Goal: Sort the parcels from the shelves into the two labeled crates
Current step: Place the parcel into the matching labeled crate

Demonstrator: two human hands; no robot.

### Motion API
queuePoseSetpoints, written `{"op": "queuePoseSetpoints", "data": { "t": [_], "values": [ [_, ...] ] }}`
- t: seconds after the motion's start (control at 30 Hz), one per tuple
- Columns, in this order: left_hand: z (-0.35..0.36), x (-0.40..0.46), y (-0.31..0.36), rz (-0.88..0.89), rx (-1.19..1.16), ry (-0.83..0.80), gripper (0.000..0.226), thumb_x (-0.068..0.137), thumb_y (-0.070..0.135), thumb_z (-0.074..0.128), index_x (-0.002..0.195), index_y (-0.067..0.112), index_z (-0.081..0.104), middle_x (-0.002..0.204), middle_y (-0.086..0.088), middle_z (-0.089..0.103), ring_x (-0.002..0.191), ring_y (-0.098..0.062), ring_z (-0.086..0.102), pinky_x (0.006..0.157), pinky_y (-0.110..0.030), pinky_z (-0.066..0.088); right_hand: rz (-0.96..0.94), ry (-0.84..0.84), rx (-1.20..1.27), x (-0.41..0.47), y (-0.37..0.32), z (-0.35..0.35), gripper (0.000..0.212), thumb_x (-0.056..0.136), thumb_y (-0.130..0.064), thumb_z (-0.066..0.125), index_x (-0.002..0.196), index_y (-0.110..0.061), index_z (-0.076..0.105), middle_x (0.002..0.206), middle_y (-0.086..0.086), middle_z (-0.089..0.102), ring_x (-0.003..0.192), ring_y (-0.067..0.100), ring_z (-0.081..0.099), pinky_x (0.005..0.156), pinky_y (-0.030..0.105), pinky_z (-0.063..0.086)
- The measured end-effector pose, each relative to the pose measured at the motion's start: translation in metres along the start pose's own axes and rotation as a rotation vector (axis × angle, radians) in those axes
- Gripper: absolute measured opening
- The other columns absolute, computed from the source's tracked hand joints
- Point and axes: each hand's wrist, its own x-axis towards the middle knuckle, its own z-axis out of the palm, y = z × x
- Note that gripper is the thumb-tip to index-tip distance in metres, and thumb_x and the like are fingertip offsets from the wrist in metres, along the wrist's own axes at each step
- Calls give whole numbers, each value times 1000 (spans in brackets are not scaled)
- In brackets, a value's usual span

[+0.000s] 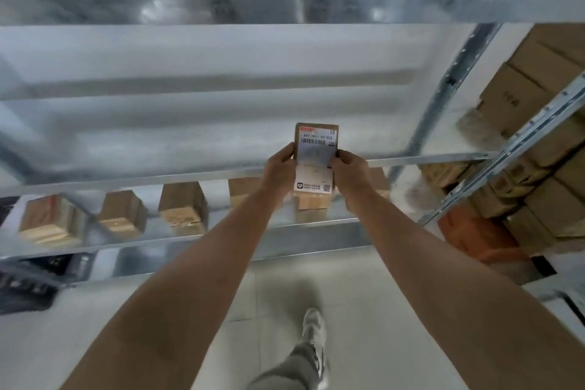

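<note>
Before the metal shelf [221, 172], both hands' grip — left [280, 168], right [349, 171] — holds a parcel [316, 149] upright, label facing the camera.

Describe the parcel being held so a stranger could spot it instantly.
Start at the galvanised metal shelving ahead. In front of its row of brown cardboard boxes, the left hand and right hand grip a small flat brown cardboard parcel. Only it is raised, its white barcode label facing the camera.
</note>
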Motion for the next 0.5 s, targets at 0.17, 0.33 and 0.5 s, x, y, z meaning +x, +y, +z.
{"op": "queuePoseSetpoints", "data": {
  "t": [0.17, 0.33, 0.5],
  "values": [
    [-68, -70, -13, -81, -40, 16, 40, 101, -3, 36, 117, 20, 65, 95, -3, 69, 77, -20, 67, 56, -24, 55, 21, -103, -26, -77, 5, 56, 32, 95, -6, 43, 104, -21, 70, 100, 8, 73, 95, 37, 70, 81, 56, 59],
    [-136, -108, -31, -82, -38, 58, 50, 97, -4, 38, 113, 34, 67, 116, -3, 72, 101, -28, 67, 75, -33, 56, -11, -174, -56, -124, -3, 113, 32, 96, -9, 38, 103, -21, 68, 96, 11, 71, 95, 43, 67, 81, 62, 56],
    [-213, -135, -41, -60, -43, 116, 53, 94, -8, 36, 126, 25, 64, 119, -10, 70, 104, -32, 66, 73, -33, 56, -47, -231, -87, -165, -13, 178, 32, 96, -8, 42, 113, -15, 69, 98, 8, 70, 87, 34, 67, 80, 51, 59]
  ]
}}
